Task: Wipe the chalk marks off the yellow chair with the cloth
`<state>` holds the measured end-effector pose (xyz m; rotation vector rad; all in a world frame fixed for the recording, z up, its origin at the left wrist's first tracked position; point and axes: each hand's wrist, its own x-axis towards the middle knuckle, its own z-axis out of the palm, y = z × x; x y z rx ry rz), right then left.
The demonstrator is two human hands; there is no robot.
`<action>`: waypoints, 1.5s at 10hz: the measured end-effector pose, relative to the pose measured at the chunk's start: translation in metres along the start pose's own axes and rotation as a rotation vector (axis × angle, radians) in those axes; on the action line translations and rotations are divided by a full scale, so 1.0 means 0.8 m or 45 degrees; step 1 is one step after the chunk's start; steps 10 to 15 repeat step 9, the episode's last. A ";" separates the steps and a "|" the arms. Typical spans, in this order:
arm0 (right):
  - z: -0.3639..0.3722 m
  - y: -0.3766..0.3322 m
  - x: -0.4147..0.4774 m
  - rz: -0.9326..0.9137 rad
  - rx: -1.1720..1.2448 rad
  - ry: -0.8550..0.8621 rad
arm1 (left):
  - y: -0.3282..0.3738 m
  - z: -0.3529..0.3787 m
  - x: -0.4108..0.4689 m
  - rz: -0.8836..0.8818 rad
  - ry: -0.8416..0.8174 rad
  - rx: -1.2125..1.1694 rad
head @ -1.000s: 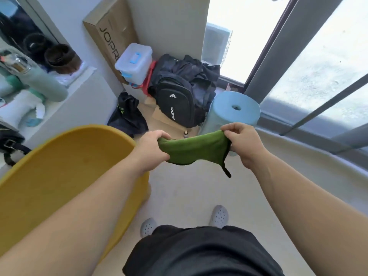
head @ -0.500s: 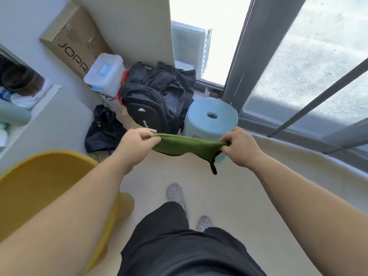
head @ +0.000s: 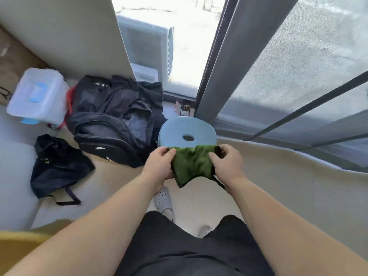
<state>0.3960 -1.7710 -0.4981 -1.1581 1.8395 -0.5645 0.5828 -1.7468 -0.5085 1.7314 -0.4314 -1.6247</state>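
A green cloth (head: 192,163) hangs folded between both hands in front of me, above the floor. My left hand (head: 159,166) pinches its left edge and my right hand (head: 227,164) pinches its right edge, the hands close together. Only a sliver of the yellow chair (head: 22,240) shows at the bottom left, mostly behind my left forearm. No chalk marks can be made out on it.
A light blue round stool (head: 186,130) stands just beyond the cloth by the window frame. A black backpack (head: 107,132), dark clothes, a small black bag (head: 57,166) and a clear plastic box (head: 37,94) lie to the left. My legs and white shoes are below.
My view has swung right, so the yellow chair has slid almost out at the bottom left. My hands have come closer together and the stretched cloth now hangs folded between them.
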 end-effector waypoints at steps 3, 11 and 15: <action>0.063 0.018 0.099 0.031 0.050 -0.434 | -0.006 0.058 0.115 -0.068 -0.037 0.082; 0.204 0.208 0.371 0.270 -0.310 -0.521 | -0.118 0.061 0.432 -0.211 0.203 0.359; 0.204 0.208 0.371 0.270 -0.310 -0.521 | -0.118 0.061 0.432 -0.211 0.203 0.359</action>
